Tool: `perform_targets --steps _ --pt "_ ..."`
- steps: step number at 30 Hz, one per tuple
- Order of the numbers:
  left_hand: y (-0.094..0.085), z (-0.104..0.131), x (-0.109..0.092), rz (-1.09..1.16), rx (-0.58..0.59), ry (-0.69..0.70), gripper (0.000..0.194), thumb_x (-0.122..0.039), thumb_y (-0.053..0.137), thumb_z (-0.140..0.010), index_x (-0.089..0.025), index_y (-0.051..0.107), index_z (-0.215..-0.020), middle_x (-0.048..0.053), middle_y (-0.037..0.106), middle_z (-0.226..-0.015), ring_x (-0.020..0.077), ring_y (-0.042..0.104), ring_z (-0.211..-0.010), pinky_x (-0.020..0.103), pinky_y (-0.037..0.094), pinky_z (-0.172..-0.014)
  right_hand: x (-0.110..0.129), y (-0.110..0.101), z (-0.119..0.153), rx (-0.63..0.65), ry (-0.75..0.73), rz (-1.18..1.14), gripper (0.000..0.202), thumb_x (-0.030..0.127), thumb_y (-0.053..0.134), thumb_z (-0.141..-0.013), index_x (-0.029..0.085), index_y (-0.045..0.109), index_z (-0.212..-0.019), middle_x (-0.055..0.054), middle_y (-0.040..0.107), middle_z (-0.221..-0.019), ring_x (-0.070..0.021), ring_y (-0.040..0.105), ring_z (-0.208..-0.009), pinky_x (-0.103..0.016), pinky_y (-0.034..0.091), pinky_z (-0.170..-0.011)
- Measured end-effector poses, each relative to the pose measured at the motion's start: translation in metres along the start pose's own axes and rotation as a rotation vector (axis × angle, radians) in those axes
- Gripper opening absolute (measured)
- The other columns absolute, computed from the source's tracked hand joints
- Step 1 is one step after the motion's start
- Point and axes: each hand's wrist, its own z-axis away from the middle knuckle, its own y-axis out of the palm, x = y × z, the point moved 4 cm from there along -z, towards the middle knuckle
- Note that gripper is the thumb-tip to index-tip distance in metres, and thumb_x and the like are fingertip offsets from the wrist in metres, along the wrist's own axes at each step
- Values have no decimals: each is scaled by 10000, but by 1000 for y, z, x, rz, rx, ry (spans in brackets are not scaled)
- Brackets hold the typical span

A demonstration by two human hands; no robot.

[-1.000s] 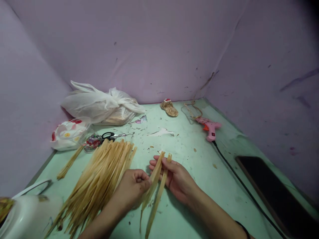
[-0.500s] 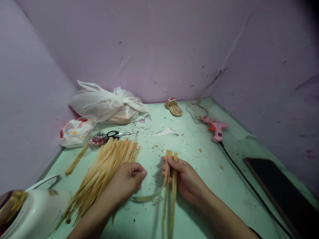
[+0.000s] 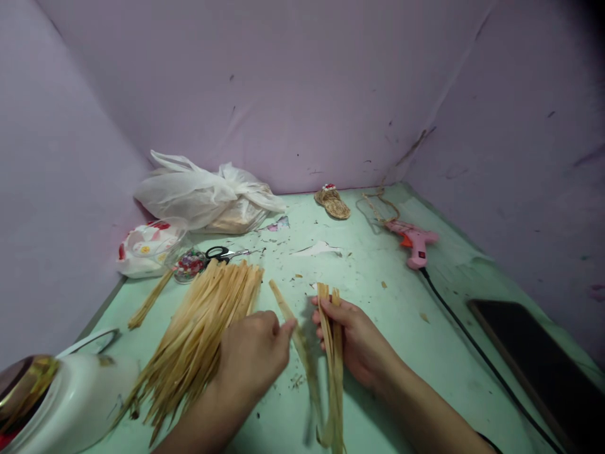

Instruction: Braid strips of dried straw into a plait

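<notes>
Dried, straw-coloured leaf strips hang down from my right hand, pinched between its thumb and fingers with short ends above the thumb. Between my hands a single strip slants, its lower part blurred. My left hand is closed, and its thumb and forefinger pinch this strip near its upper part. A thick pile of the same strips lies on the table just left of my left hand, partly hidden behind that forearm.
Scissors, a dish of beads and a plastic bag lie at the back left. A white tub stands front left. A woven slipper-shaped piece lies at the back. On the right are a pink glue gun with cord and a dark phone.
My left hand has moved a little right and now pinches a single strip between the hands. The strips in my right hand have drawn closer together.
</notes>
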Motion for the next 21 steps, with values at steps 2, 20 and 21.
perform_targets --steps 2,20,21 --pt "10 4 -11 -64 3 46 416 -493 368 -795 -166 615 -722 91 652 -681 217 593 -620 269 281 -523 -1 1 0 1 5 1 151 257 587 -753 131 594 -836 4 564 -575 -85 485 -419 -191 390 -386" --pt "26 11 -13 564 113 61 186 -231 457 -693 -176 559 -548 -30 480 -477 98 408 -464 205 270 -461 0 5 -2 34 -41 -121 111 182 519 -790 108 575 -850 -92 676 -718 -165 644 -616 -269 504 -586" --pt "27 11 -14 556 121 68 183 -225 456 -690 -175 559 -547 -29 482 -483 99 410 -471 206 266 -463 1 4 -2 50 -49 -128 121 190 514 -796 103 578 -850 -107 683 -752 -174 652 -661 -274 506 -615"
